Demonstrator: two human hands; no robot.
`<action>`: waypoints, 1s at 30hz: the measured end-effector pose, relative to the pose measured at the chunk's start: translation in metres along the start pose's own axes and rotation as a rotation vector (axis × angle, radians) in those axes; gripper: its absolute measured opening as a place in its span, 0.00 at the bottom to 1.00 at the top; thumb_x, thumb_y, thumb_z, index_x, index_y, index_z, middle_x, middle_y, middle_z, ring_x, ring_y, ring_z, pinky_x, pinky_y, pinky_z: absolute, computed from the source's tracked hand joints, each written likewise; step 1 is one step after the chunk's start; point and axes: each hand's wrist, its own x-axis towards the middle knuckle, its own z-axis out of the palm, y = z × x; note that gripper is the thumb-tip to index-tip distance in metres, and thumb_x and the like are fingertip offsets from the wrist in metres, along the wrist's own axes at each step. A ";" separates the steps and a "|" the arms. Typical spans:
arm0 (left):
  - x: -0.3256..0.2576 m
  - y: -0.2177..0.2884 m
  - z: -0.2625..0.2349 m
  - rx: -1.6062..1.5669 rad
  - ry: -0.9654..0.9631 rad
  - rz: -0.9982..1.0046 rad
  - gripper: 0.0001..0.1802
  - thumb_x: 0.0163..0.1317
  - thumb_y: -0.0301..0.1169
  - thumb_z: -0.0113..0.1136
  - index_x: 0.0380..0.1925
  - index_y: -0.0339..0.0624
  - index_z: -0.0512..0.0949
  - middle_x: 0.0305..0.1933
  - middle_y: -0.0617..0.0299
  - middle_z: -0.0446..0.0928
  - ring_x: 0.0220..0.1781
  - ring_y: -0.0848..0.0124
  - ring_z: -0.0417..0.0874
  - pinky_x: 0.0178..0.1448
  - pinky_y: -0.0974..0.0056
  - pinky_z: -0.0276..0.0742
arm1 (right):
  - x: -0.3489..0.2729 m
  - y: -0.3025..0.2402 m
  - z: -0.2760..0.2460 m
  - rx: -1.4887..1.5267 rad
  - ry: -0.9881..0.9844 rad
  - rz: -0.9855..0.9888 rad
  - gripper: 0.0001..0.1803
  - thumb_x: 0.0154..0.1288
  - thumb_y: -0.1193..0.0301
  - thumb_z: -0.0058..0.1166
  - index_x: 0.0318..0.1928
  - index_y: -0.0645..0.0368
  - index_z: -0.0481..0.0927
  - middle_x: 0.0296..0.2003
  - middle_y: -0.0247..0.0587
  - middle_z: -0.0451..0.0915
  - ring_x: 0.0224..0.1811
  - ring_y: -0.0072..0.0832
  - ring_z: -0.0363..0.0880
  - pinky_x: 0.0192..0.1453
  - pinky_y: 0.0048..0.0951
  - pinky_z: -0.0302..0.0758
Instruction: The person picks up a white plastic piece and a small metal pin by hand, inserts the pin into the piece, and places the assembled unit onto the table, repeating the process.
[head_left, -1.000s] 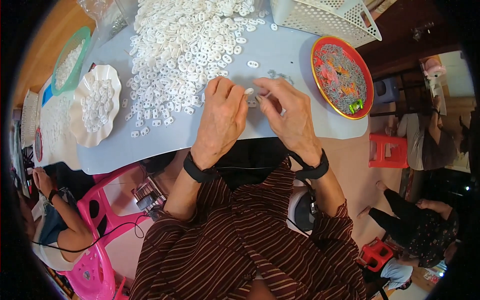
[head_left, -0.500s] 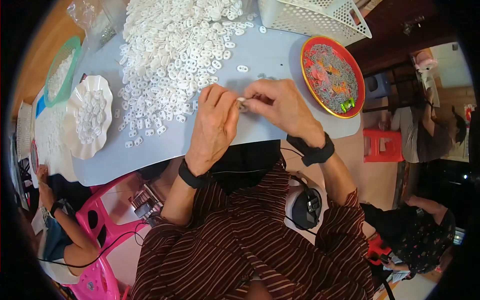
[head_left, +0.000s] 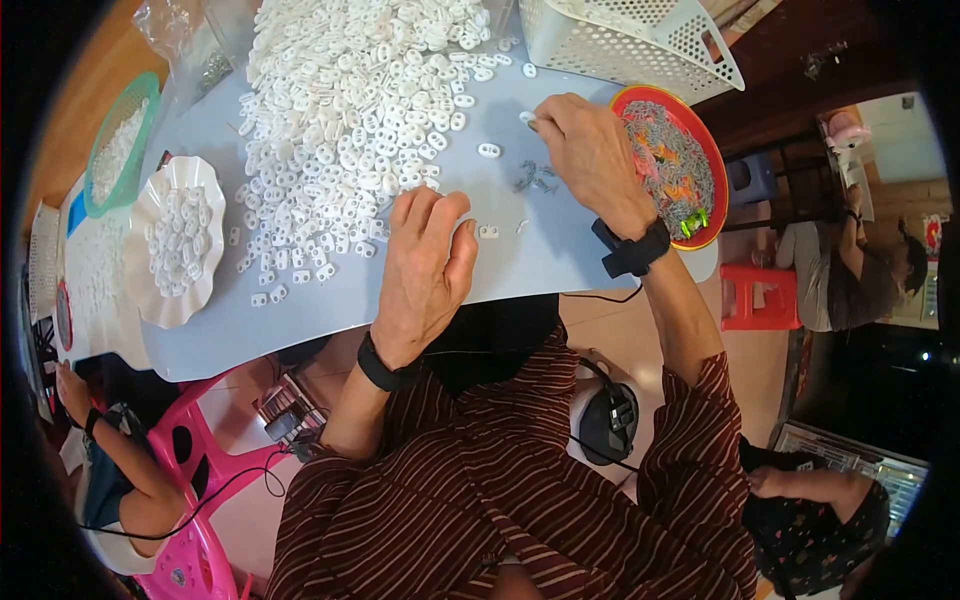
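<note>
- From where I stand, the heap [head_left: 340,120] of white two-holed pieces fills the far middle of the pale table [head_left: 580,262], probably so that both hands can reach it.
- The left hand [head_left: 420,270] is at the heap's near right corner, fingers curled, thumb slightly apart from the forefinger; I see nothing pinched there, though the palm is hidden.
- The right hand [head_left: 595,160] is right of the heap, thumb and forefinger close at a white piece [head_left: 527,118]; I can't tell whether they grip it or only touch it.
- Off the heap's near right corner lie a lone two-holed piece [head_left: 488,231] and a tiny bit [head_left: 521,227], seemingly set apart for easy picking.
- Right of the heap, some grey bits [head_left: 536,178] lie loose; farther right, the red dish [head_left: 712,150] holds many more, its rim likely containing them. The right hand hides its left edge.
- Beyond the heap's right side, a perforated white basket [head_left: 640,50] crowds the space past that hand.
- Left of the heap sit a scalloped plate [head_left: 165,312] of white pieces and a green basket [head_left: 148,118].
</note>
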 end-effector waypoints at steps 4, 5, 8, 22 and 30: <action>0.000 -0.003 0.002 -0.008 -0.043 0.021 0.12 0.55 0.18 0.55 0.40 0.35 0.71 0.35 0.50 0.68 0.42 0.52 0.69 0.47 0.53 0.68 | -0.004 0.010 0.005 -0.103 -0.174 -0.074 0.07 0.62 0.71 0.53 0.31 0.62 0.75 0.29 0.50 0.78 0.30 0.50 0.78 0.32 0.45 0.74; 0.000 -0.004 0.001 -0.002 -0.038 0.016 0.12 0.55 0.18 0.55 0.40 0.35 0.71 0.35 0.50 0.68 0.42 0.52 0.69 0.47 0.53 0.68 | -0.003 0.002 0.002 -0.051 -0.047 -0.049 0.07 0.62 0.71 0.53 0.31 0.62 0.74 0.29 0.51 0.78 0.30 0.50 0.78 0.32 0.46 0.74; -0.001 -0.003 0.002 -0.018 -0.045 0.029 0.12 0.55 0.18 0.55 0.40 0.35 0.71 0.35 0.50 0.69 0.43 0.51 0.69 0.49 0.53 0.68 | -0.007 0.004 0.004 -0.100 -0.055 -0.013 0.07 0.62 0.70 0.53 0.32 0.62 0.74 0.29 0.51 0.79 0.30 0.51 0.78 0.32 0.46 0.74; 0.003 0.002 -0.007 -0.436 0.005 -0.228 0.14 0.58 0.18 0.53 0.45 0.35 0.74 0.35 0.53 0.75 0.36 0.61 0.79 0.41 0.62 0.74 | -0.021 -0.029 -0.029 0.890 -0.625 0.387 0.15 0.69 0.61 0.54 0.33 0.62 0.79 0.21 0.26 0.70 0.23 0.15 0.62 0.25 0.20 0.59; 0.003 -0.006 -0.015 -0.477 -0.131 -0.081 0.14 0.58 0.19 0.55 0.45 0.38 0.77 0.31 0.57 0.76 0.34 0.66 0.79 0.40 0.65 0.74 | -0.037 -0.035 -0.014 1.475 -0.904 0.430 0.15 0.71 0.61 0.51 0.42 0.62 0.78 0.25 0.26 0.66 0.22 0.14 0.53 0.25 0.18 0.52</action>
